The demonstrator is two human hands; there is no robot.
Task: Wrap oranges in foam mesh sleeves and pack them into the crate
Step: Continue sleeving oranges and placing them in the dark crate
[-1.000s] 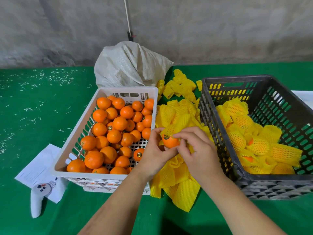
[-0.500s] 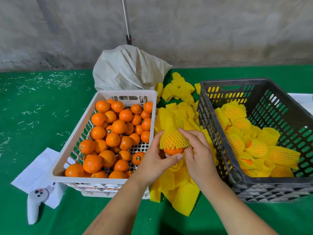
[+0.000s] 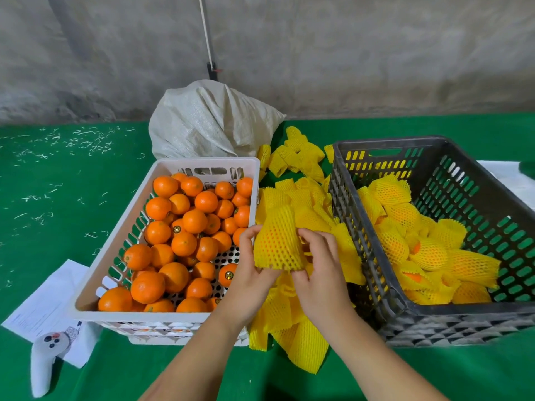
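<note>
1. Table covering [image 3: 72, 175]: green, flecked with pale shavings at 10 o'clock.
2. Left crate [image 3: 121, 227]: white, slotted walls; loose oranges [image 3: 173, 241] bright orange.
3. Right crate [image 3: 477, 180] at 3 o'clock: dark grey, slotted lattice.
4. Foam sleeves [image 3: 301, 342]: yellow, diamond mesh, heaped at centre.
5. Held sleeve [image 3: 276, 241]: yellow mesh, orange showing through.
6. Sack [image 3: 208, 123] at 12 o'clock: off-white weave.
7. Controller [image 3: 43, 369] at 8 o'clock: white, dark buttons.
8. Wall [image 3: 347, 53]: mottled grey.
</note>
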